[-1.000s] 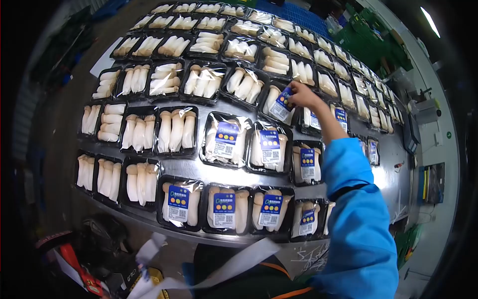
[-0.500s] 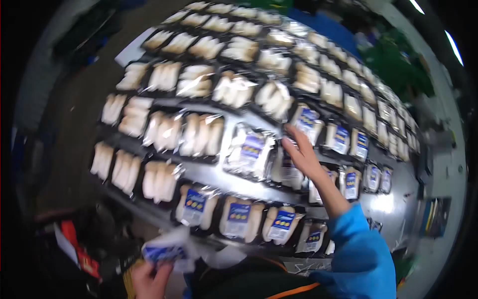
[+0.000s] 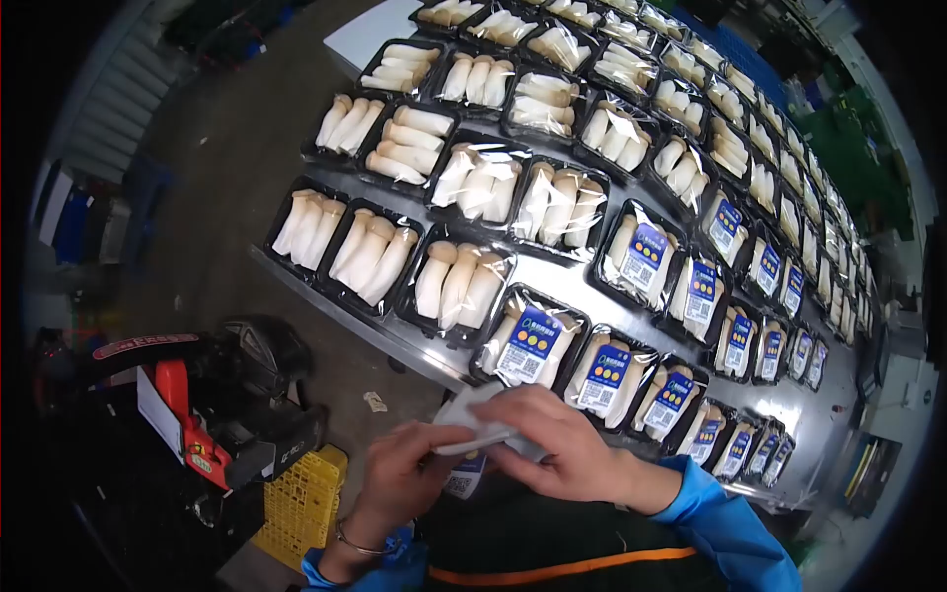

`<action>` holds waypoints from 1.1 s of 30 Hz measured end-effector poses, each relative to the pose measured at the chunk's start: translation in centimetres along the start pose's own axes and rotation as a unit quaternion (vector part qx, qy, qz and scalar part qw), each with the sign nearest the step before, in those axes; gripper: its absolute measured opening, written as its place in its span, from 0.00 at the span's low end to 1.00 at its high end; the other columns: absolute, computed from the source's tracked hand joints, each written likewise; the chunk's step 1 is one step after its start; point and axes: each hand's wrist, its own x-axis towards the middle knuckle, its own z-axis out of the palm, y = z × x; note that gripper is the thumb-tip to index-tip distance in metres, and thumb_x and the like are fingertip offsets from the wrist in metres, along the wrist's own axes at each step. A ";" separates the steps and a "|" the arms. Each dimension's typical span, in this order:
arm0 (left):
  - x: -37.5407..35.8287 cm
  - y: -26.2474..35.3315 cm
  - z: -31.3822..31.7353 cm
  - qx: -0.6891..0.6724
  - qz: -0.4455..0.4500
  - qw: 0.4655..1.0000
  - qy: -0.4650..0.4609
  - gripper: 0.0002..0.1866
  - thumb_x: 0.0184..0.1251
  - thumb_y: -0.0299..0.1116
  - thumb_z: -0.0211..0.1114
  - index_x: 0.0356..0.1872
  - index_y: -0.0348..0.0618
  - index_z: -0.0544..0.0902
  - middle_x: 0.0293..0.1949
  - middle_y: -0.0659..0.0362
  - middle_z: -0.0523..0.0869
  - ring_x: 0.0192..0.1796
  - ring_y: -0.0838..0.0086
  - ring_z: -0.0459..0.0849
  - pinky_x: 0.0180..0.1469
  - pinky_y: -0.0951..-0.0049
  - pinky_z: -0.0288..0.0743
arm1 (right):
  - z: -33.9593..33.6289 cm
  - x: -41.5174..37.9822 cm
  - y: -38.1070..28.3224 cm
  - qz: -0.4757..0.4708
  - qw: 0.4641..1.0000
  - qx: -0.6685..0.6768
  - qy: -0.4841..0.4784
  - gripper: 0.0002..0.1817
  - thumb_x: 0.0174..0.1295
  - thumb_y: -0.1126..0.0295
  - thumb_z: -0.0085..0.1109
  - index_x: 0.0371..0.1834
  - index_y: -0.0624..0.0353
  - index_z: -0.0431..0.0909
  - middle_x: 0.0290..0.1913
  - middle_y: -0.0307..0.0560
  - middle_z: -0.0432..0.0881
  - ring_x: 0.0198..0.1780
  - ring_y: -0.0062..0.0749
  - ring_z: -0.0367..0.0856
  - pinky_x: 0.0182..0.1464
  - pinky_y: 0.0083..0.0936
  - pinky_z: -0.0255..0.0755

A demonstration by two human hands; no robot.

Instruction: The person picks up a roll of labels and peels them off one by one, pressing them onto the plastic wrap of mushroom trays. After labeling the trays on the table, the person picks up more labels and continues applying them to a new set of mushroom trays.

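My left hand pinches a folded strip of white-backed labels in front of my body. The fingers of my right hand close on the strip's other side. Below the strip a blue-and-white printed label shows, partly covered by my hands. Just beyond them lies a black tray of king oyster mushrooms under clear film, with a blue-and-white label on top. A similar labelled tray sits to its right. To the left, a mushroom tray bears no label.
Rows of wrapped mushroom trays cover the metal table, labelled ones mostly at the near right. At lower left stand a black machine with a red part and a yellow plastic crate. A white board projects past the far left.
My right hand has come back from above the trays to meet my left at the label strip. The view has shifted, and a label now lies on the tray that my right hand was near.
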 end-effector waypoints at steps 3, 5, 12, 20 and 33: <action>-0.2 -2.4 -2.2 0.013 0.034 0.999 0.032 0.06 0.51 0.27 0.69 0.31 0.42 0.82 0.25 0.56 0.83 0.25 0.68 0.82 0.28 0.73 0.73 | 1.3 1.6 0.2 -0.068 0.990 -0.044 -0.112 0.13 0.49 0.76 0.61 0.39 0.61 0.78 0.32 0.46 0.76 0.35 0.40 0.75 0.39 0.31 0.69; -0.1 -4.5 -3.6 -0.058 -0.063 0.991 -0.106 0.08 0.51 0.32 0.69 0.31 0.41 0.82 0.26 0.56 0.84 0.26 0.74 0.82 0.29 0.75 0.73 | 1.5 3.6 0.5 -0.133 0.982 -0.106 -0.083 0.11 0.49 0.76 0.60 0.38 0.61 0.78 0.34 0.45 0.78 0.35 0.37 0.77 0.39 0.29 0.71; -9.8 -14.7 -20.3 -0.106 -0.361 0.902 0.210 0.16 0.57 0.35 0.64 0.44 0.41 0.75 0.36 0.62 0.80 0.35 0.79 0.78 0.39 0.77 0.72 | 0.3 13.8 8.5 0.286 0.943 -0.127 -0.113 0.20 0.51 0.68 0.65 0.46 0.63 0.73 0.34 0.43 0.79 0.34 0.24 0.75 0.39 0.21 0.70; -13.2 -9.1 -25.6 -0.059 -0.228 0.964 0.124 0.51 0.33 0.18 0.65 0.68 0.44 0.53 0.64 0.49 0.62 0.58 0.65 0.71 0.59 0.69 0.66 | 5.6 9.5 13.8 0.163 0.924 -0.336 0.079 0.30 0.43 0.70 0.67 0.54 0.55 0.69 0.50 0.55 0.69 0.48 0.49 0.72 0.53 0.35 0.67; 1.2 -3.7 -11.1 -0.274 -0.124 0.924 0.237 0.13 0.54 0.13 0.57 0.42 0.31 0.77 0.36 0.59 0.82 0.37 0.82 0.78 0.40 0.85 0.71 | 10.8 0.4 7.6 0.323 0.856 -0.266 -0.304 0.32 0.58 0.61 0.57 0.63 0.60 0.57 0.50 0.55 0.73 0.51 0.50 0.74 0.50 0.37 0.70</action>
